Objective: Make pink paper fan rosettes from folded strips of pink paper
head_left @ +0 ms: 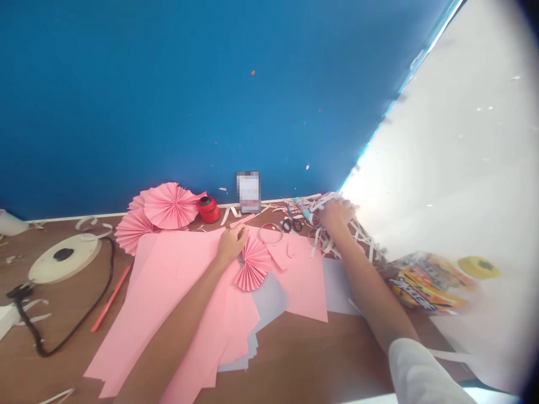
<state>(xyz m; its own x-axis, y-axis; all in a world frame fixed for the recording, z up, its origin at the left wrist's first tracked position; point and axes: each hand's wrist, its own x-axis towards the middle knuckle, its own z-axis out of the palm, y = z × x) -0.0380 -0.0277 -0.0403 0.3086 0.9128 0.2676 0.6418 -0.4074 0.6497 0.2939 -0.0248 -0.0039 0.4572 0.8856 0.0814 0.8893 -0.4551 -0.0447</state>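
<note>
My left hand (231,242) rests on the pink paper sheets (168,280), fingers curled, pinching the top of a small pleated pink paper fan (252,265). My right hand (336,216) reaches far out to the right and is closed down on a heap of white and pink paper strips (324,238) by the blue wall. Black-handled scissors (292,224) lie just left of that hand. A clear tape ring (270,233) sits between the two hands.
Finished pink pleated rosettes (168,205) lean on the blue wall (210,101) beside a red tape dispenser (208,209). A round cream disc (63,259), a black cord (84,320) and a red pencil (112,298) lie left. A colourful packet (425,283) lies right.
</note>
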